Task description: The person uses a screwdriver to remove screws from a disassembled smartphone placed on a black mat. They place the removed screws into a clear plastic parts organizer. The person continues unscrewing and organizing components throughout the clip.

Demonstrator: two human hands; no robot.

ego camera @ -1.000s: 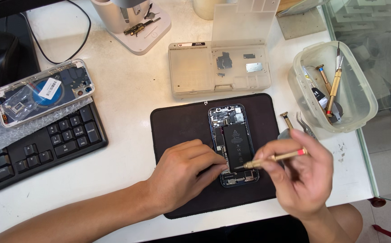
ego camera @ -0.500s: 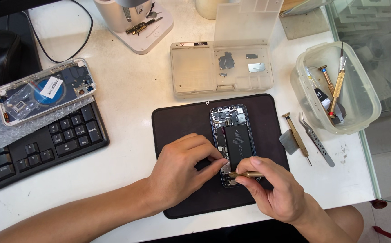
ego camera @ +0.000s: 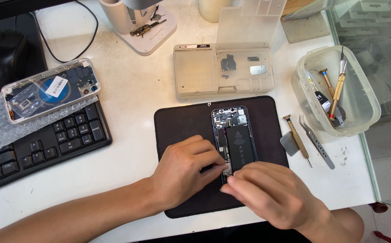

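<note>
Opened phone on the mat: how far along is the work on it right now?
Done: the opened phone lies face-up on the black mat with battery and boards exposed; small metal parts sit in the parts tray. In hand: the left hand and right hand both work at its lower end; what the fingers grip is hidden. Left: the battery is in place, and a screwdriver and tweezers lie unused beside the mat.
</note>
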